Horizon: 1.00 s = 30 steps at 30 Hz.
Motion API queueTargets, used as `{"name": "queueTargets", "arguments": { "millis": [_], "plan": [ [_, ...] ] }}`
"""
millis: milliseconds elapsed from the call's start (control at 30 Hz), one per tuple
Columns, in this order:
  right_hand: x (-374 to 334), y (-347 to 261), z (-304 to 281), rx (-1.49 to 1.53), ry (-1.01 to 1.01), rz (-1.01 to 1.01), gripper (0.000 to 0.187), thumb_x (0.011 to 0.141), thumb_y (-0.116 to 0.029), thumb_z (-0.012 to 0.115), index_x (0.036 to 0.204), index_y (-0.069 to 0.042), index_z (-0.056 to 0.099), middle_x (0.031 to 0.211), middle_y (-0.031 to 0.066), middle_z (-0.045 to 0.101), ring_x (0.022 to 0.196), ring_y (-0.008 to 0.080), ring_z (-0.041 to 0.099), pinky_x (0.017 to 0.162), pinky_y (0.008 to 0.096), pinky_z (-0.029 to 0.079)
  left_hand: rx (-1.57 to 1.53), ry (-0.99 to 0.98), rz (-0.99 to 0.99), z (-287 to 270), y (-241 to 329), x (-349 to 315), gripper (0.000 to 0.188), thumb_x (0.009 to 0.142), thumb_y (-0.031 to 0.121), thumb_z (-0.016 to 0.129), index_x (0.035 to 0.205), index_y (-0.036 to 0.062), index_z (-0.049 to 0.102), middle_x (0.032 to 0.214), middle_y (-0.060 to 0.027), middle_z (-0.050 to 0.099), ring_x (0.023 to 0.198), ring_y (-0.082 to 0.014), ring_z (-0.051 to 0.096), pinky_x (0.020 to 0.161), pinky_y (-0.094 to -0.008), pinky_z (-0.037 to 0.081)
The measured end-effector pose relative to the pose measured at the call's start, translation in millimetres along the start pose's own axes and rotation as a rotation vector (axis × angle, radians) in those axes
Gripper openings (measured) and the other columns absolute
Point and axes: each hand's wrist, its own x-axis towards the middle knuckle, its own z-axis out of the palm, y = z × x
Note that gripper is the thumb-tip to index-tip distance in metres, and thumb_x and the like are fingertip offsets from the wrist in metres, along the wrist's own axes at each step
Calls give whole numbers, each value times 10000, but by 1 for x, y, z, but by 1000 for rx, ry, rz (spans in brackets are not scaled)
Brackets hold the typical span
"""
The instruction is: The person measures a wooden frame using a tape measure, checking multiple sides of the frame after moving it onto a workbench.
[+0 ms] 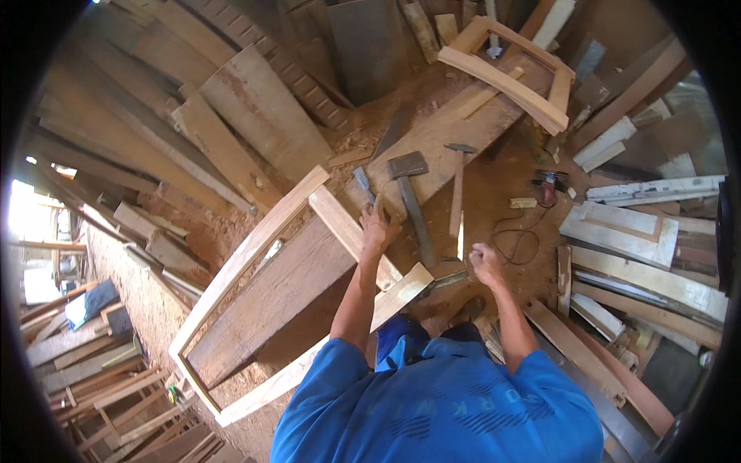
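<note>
Boards (266, 108) ring a brown floor (502, 181) under probable daylight (35, 224).

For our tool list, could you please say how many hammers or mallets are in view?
2: a mallet just right of the left hand, and a hammer farther right. Others may be hidden.

daylight glares white through an opening (35, 247) at far left, washing out detail, while softer, dimmer light covers the rest of my view and shadow pools beneath the bench (270, 297). black rings the fisheye frame, outer boards (656, 282) bend, and my right hand (486, 265) appears slightly blurred.
</note>
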Motion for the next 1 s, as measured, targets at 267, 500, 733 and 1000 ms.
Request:
{"name": "queueTargets", "arguments": {
  "millis": [267,500,733,1000],
  "plan": [
    [-113,173,14,-433,-469,109,294,850,-284,578,801,-14,683,790,202,676,769,332,667,710,428,501,-631,50,42,-55,38,-115,318,858,164,628,1113,-26,608,956,-215,667,944,-327,648,833,-398,510],
    [-70,205,-16,-130,-964,11,217,801,-223,594,775,-30,688,770,186,671,707,295,651,658,415,492,-593,-302,-204,-16,1,-294,243,885,215,577,1013,20,645,934,-178,671,886,-323,657,763,-417,521],
    [1,172,-55,2,-731,491,139,857,-124,559,734,-84,608,630,59,584,437,142,502,353,290,335,-415,44,-963,94,-36,-513,373,843,313,583,1094,49,659,987,-179,682,1019,-376,623,882,-446,495],
    [-9,123,-27,-410,-874,212,162,859,-104,518,724,-36,575,626,66,557,458,159,498,391,323,357,-903,229,-1544,192,-3,-655,377,845,357,627,699,12,671,655,-111,651,603,-206,629,550,-355,475]
  ]
}}
